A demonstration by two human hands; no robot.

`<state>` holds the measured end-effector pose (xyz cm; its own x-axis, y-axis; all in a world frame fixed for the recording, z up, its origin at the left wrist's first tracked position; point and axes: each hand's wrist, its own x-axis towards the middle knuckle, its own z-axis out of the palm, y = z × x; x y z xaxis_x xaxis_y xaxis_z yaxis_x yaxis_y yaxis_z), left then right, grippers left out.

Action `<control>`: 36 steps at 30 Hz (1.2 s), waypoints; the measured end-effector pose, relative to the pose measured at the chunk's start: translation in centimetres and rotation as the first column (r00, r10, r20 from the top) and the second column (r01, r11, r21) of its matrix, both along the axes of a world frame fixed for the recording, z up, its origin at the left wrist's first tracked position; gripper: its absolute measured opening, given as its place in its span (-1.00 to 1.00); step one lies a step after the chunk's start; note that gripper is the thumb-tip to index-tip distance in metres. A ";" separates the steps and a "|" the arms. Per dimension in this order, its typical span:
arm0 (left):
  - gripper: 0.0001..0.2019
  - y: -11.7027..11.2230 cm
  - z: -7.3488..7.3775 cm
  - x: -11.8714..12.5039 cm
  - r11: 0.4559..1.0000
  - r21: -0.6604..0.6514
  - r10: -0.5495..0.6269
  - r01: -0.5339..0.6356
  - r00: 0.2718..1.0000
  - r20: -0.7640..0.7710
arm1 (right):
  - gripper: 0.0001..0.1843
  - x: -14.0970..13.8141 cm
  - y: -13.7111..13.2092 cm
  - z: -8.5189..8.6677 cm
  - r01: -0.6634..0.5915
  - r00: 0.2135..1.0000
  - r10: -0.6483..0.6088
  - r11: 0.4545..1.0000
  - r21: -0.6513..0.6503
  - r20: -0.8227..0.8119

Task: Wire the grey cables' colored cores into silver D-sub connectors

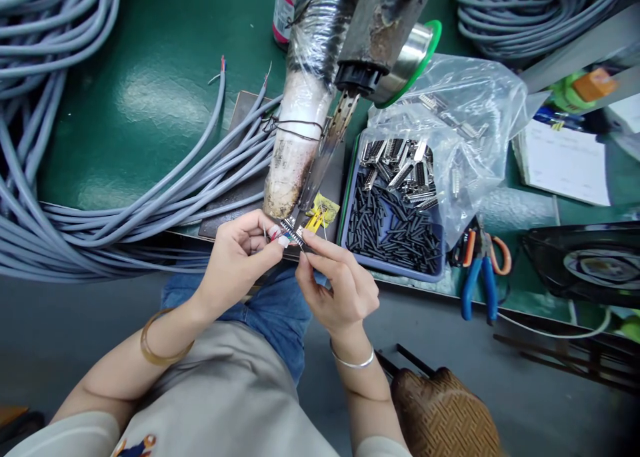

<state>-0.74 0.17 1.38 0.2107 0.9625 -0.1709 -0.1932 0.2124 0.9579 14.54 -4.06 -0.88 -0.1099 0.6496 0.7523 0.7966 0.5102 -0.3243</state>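
Between my hands, under the soldering iron's tip, is a small multi-pin connector (291,232) with thin coloured wires at its pins. My left hand (245,249) is closed, its thumb and fingers pinching the connector and wires from the left. From the right, my right hand (337,277) reaches the connector's end with its index finger. Its thumb and fingertips are pinched together on a thin dark piece too small to name. Above the connector, the soldering iron (336,134) points down beside a plastic-wrapped duct (295,144). A yellow piece (320,216) lies just behind my right fingertips.
Grey cables (150,224) spread over the green bench (145,97) at left. A blue tray (395,270) of connectors and black sleeves stands right, beneath a plastic bag (480,104). A solder spool (413,57), blue-handled pliers (480,280) and a fan (595,264) are nearby.
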 end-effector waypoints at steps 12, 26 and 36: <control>-0.78 -2.4 -0.4 -1.6 0.950 0.305 -0.027 0.073 0.988 -0.153 | -0.86 -0.3 -1.2 1.2 -0.194 0.857 -0.077 0.868 -0.458 -0.509; -0.75 -2.6 -0.3 -2.5 0.986 0.149 -0.085 0.071 0.992 0.092 | -0.77 -0.7 -2.5 1.3 -0.093 0.978 0.059 0.983 -0.160 -0.202; -0.97 -2.8 -0.8 -2.3 0.940 0.329 -0.061 0.088 0.994 -0.092 | -0.77 -1.0 -2.7 1.6 -0.093 0.990 0.084 0.992 -0.085 -0.110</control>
